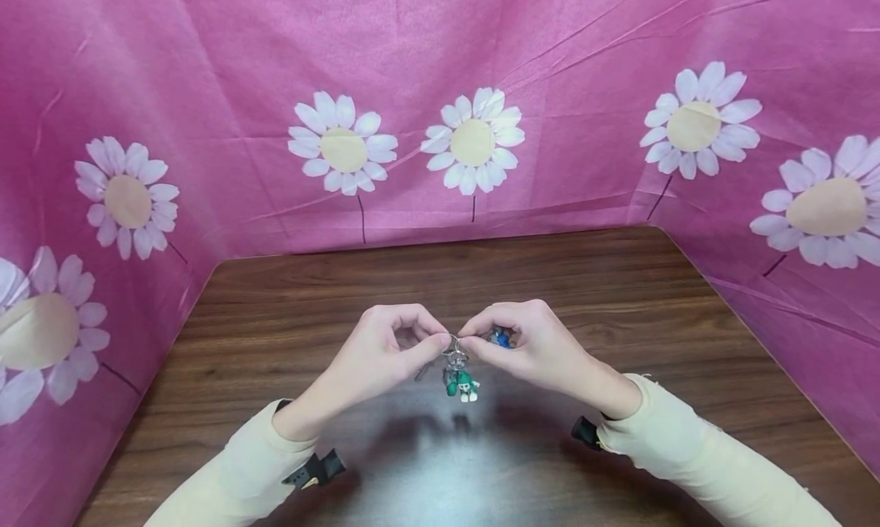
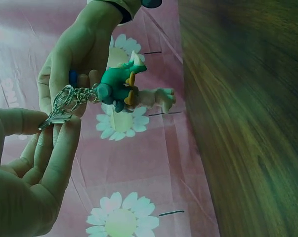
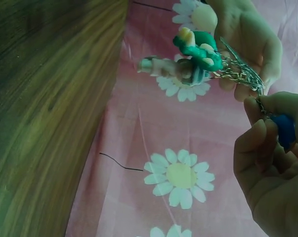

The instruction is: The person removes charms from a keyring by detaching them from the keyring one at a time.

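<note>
Above the table, my left hand (image 1: 388, 351) pinches a metal key ring (image 1: 452, 344) between thumb and fingertips. My right hand (image 1: 532, 344) faces it, fingertips nearly meeting the left ones, pinching the short chain of a blue keychain (image 3: 285, 131). The blue charm sits inside the curled right fingers, partly hidden. From the ring hang linked chains and a green character figurine (image 1: 464, 386) with white feet; a second, paler figurine (image 2: 156, 98) hangs beside it. A thin key-like metal piece (image 1: 421, 371) dangles under the left fingers. Whether the blue chain is joined to the ring I cannot tell.
A dark wood-grain table (image 1: 316, 298) lies beneath both hands, with a bright glare near its front. Pink cloth (image 1: 241, 69) printed with white daisies stands round the back and both sides. Black wrist cameras (image 1: 319, 470) show at the cream sleeves (image 1: 234, 470).
</note>
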A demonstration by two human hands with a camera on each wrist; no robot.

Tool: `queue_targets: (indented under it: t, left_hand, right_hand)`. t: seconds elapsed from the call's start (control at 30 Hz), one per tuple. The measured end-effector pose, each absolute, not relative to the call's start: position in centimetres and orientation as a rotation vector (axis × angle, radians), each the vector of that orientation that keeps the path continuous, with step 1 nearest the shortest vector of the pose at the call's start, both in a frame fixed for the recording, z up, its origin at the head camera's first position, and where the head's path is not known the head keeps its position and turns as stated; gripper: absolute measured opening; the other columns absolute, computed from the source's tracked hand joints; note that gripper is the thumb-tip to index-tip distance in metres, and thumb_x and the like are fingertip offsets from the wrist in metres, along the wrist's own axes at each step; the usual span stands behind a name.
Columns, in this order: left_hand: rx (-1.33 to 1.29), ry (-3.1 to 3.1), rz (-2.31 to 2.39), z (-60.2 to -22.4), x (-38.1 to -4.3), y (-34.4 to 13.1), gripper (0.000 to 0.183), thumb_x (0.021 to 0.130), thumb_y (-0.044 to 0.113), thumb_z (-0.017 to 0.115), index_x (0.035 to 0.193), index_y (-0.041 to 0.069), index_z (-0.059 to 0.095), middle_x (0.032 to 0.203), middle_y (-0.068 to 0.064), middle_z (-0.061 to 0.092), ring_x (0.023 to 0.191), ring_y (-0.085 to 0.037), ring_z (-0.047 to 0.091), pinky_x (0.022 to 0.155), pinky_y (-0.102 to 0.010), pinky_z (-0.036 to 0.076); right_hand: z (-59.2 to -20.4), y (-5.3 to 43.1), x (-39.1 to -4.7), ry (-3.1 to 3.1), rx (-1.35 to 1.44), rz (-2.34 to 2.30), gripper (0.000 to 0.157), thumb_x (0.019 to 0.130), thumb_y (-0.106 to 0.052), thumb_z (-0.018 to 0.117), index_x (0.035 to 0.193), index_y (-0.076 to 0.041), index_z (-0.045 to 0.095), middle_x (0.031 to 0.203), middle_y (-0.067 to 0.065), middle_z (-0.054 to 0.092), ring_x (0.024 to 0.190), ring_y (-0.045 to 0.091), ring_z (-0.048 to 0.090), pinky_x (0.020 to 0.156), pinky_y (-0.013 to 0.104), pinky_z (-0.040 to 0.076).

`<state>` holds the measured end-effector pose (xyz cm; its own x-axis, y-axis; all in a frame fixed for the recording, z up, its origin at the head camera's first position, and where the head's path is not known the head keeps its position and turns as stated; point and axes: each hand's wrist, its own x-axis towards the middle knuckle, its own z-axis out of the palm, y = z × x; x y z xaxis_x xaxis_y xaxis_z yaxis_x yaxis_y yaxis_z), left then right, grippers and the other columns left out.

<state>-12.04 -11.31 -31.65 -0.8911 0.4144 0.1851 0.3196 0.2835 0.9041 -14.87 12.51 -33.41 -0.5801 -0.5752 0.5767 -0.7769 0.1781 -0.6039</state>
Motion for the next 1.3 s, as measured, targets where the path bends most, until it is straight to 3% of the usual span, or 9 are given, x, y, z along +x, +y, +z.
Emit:
queue_targets:
  t: [0.2,0.33,0.53,0.6,0.83,1.03,1.3]
  left_hand:
    - [0.706,2.474,1.687,-31.7,-11.9,-11.2,0.005,0.093,0.014,0.073,0.091,0.012,0.075,0.075,0.002,0.071,0.061,-0.016,0.065,0.048,-0.025,0.050]
    - [0.674,2.466,1.712,-31.6,-12.0,-11.2,0.003,0.093,0.012,0.072,0.091,0.011,0.075,0.075,0.000,0.072,0.060,-0.023,0.067,0.049,-0.027,0.052]
    - [0.664,2.324,1.813,-31.9,-12.3,-11.0,0.004,0.095,0.008,0.071,0.097,0.005,0.073,0.084,-0.006,0.072,0.074,-0.023,0.071,0.069,-0.042,0.063]
    - [0.708,2.351,1.810,-32.1,-12.3,-11.0,0.004,0.095,0.010,0.071,0.098,0.007,0.073,0.085,-0.004,0.073,0.077,-0.020,0.071,0.071,-0.040,0.063]
    - [0.816,2.509,1.767,-32.3,-12.3,-10.8,0.004,0.095,0.015,0.074,0.098,0.014,0.075,0.087,0.004,0.074,0.075,-0.018,0.071,0.067,-0.033,0.061]
    - [0.807,2.474,1.839,-32.2,-12.4,-10.5,0.003,0.096,0.011,0.071,0.098,0.011,0.074,0.087,0.003,0.074,0.074,-0.016,0.073,0.068,-0.037,0.062]
    - [0.736,2.487,1.833,-32.2,-12.5,-10.6,0.003,0.096,0.012,0.072,0.097,0.011,0.074,0.085,0.002,0.074,0.071,-0.016,0.072,0.067,-0.036,0.062]
  right_hand:
    - [-33.6,12.5,-14.8,-2.198,1.325,1.312,0.018,0.087,-0.005,0.079,0.098,-0.018,0.077,0.087,-0.014,0.072,0.067,0.002,0.059,0.054,0.015,0.046]
    - [-33.6,12.6,-14.6,-2.258,1.272,1.442,0.019,0.091,-0.006,0.077,0.107,-0.016,0.077,0.088,-0.009,0.072,0.065,0.006,0.057,0.052,0.018,0.045]
    - [-33.6,12.8,-14.5,-2.378,1.086,1.845,0.020,0.096,-0.005,0.070,0.116,-0.005,0.072,0.099,0.001,0.074,0.088,0.018,0.070,0.075,0.029,0.060]
    - [-33.5,12.7,-14.5,-2.388,1.043,1.895,0.019,0.098,-0.006,0.068,0.116,-0.005,0.072,0.103,0.002,0.074,0.092,0.019,0.070,0.080,0.030,0.060]
    - [-33.6,12.2,-14.4,-2.324,0.999,1.996,0.021,0.099,-0.003,0.064,0.120,-0.002,0.066,0.112,0.011,0.069,0.092,0.020,0.071,0.083,0.042,0.061]
    - [-34.2,12.2,-14.8,-2.344,1.029,2.013,0.023,0.098,-0.005,0.066,0.121,-0.001,0.067,0.106,0.014,0.071,0.092,0.019,0.070,0.080,0.036,0.061]
    - [-35.0,12.4,-15.2,-2.399,1.095,2.184,0.013,0.098,-0.007,0.068,0.110,-0.004,0.072,0.106,0.012,0.072,0.098,0.022,0.069,0.087,0.044,0.060]
